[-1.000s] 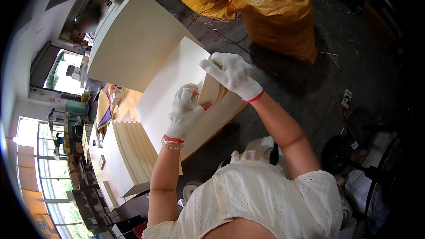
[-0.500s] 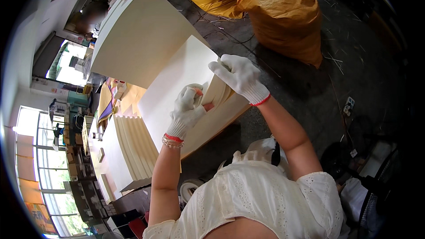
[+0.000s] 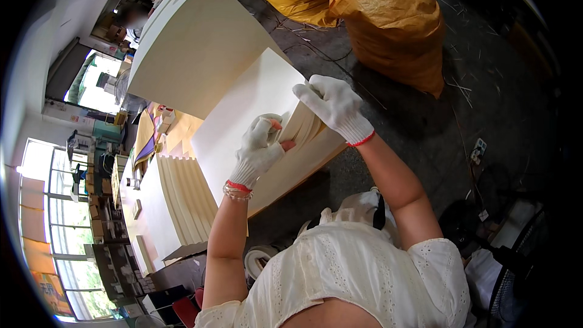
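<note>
In front of me lies a stack of large white paper sheets [image 3: 240, 106], its near right edge fanned into curved layers. My right hand [image 3: 333, 104], in a white knitted glove with a red cuff, is closed on the far right corner of the upper sheets, fingers curled around their edge. My left hand [image 3: 258, 146] wears a similar glove with bare thumb and finger tips showing. Its fingers are bent at the fanned edge, thumb and finger either side of some sheets. How many sheets each hand grips is hidden.
A taller pile of cream sheets [image 3: 197, 42] stands behind the stack. Another white stack with wavy edges [image 3: 182, 200] sits at the left. Orange sacks [image 3: 392, 30] stand on the dark floor [image 3: 413, 140] at the far right. A black fan [image 3: 516, 255] is at the lower right.
Both hands keep their hold on the sheets with hardly any movement. The whole view has shifted slightly.
</note>
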`<state>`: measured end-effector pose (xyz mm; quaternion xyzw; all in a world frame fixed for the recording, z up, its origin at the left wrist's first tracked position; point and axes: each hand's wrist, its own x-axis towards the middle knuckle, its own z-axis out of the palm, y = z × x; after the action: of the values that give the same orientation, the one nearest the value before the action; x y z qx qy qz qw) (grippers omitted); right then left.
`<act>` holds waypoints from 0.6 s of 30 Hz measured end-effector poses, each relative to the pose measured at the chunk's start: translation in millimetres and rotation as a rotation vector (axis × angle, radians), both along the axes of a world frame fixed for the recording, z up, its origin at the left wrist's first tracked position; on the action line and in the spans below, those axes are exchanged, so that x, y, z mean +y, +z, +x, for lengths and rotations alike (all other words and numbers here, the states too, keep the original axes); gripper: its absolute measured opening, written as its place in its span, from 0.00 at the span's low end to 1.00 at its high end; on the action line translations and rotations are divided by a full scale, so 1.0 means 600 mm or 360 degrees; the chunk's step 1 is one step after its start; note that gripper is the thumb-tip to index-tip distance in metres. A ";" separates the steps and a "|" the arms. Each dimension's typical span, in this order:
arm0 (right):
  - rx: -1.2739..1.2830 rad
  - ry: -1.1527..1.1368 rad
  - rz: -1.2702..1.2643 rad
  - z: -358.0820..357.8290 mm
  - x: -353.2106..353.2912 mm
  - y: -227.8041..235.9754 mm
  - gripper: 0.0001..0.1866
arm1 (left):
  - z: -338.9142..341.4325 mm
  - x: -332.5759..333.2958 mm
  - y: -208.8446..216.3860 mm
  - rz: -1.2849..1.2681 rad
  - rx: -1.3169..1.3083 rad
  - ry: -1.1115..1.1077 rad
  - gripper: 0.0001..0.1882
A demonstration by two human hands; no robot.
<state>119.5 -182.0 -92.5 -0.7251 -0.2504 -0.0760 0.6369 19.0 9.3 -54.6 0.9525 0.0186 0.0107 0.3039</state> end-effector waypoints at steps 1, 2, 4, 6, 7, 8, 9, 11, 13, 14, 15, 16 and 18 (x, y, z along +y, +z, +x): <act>0.0007 0.0003 -0.0005 0.000 0.000 0.000 0.25 | 0.000 -0.004 0.003 0.0000 0.0019 0.0027 0.23; 0.0005 -0.0005 -0.0014 -0.001 0.000 0.002 0.25 | 0.000 -0.002 0.002 0.0001 0.0013 0.0018 0.23; 0.0001 -0.0021 -0.0031 -0.003 0.000 0.006 0.25 | 0.000 0.004 -0.004 0.0002 0.0002 0.0000 0.23; -0.0006 -0.0025 -0.0003 -0.004 0.000 0.007 0.25 | 0.002 0.014 -0.011 0.0018 -0.0011 -0.0040 0.23; -0.0010 -0.0026 0.0012 -0.004 0.000 0.007 0.26 | 0.002 0.016 -0.013 0.0026 -0.0018 -0.0060 0.24; -0.0021 -0.0023 0.0032 -0.004 0.001 0.005 0.26 | 0.002 0.016 -0.013 0.0026 -0.0019 -0.0054 0.24; -0.0032 -0.0020 0.0051 -0.003 0.001 0.002 0.26 | 0.001 0.014 -0.011 0.0025 -0.0020 -0.0048 0.24; -0.0059 -0.0029 0.0068 -0.001 0.002 -0.001 0.26 | 0.001 0.010 -0.008 0.0031 -0.0023 -0.0043 0.24; -0.0091 -0.0054 0.0062 0.001 0.001 -0.003 0.26 | 0.002 0.007 -0.005 0.0043 -0.0026 -0.0044 0.24; -0.0098 -0.0045 0.0073 0.000 0.001 -0.002 0.26 | 0.002 0.011 -0.008 0.0008 -0.0031 -0.0045 0.23; -0.0104 -0.0035 0.0084 -0.001 0.001 -0.001 0.26 | 0.002 0.016 -0.013 -0.0027 -0.0036 -0.0047 0.23; -0.0111 -0.0025 0.0094 -0.002 0.001 -0.001 0.27 | 0.001 0.020 -0.016 -0.0062 -0.0042 -0.0048 0.23; -0.0085 -0.0049 0.0055 -0.003 0.001 0.001 0.26 | 0.003 0.014 -0.009 -0.0083 0.0048 -0.0003 0.23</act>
<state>117.8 -181.5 -92.0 -0.7156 -0.2546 -0.1094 0.6411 21.0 17.4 -59.8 0.9443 0.0224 -0.0043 0.3283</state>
